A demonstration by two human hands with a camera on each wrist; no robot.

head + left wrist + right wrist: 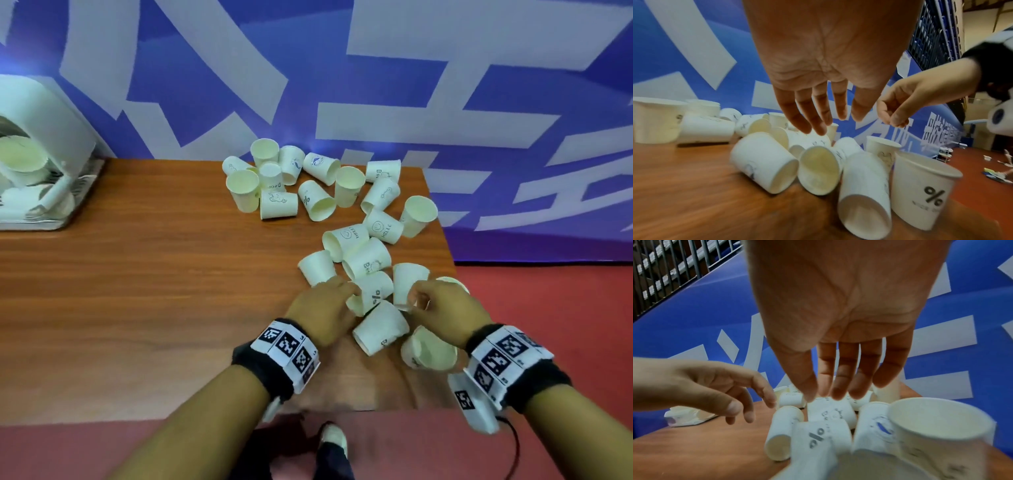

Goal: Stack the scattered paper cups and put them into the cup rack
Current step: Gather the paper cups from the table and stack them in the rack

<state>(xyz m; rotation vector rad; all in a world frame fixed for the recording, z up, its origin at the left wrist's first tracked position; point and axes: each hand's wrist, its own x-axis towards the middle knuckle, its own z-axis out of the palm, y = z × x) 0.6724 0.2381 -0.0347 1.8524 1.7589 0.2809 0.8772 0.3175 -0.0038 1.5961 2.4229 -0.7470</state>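
Several white paper cups lie scattered on the wooden table, in a far cluster and a near cluster. My left hand hovers over the near cluster, just above a tipped cup with a "%" mark. In the left wrist view its fingers hang straight and hold nothing. My right hand hovers beside it over an overturned cup. Its fingers are loosely extended and empty. The white cup rack stands at the far left with cups in it.
The table's right edge runs close to my right hand, with red floor beyond. A blue and white banner hangs behind the table. One open-mouthed cup lies near the front edge under my right wrist.
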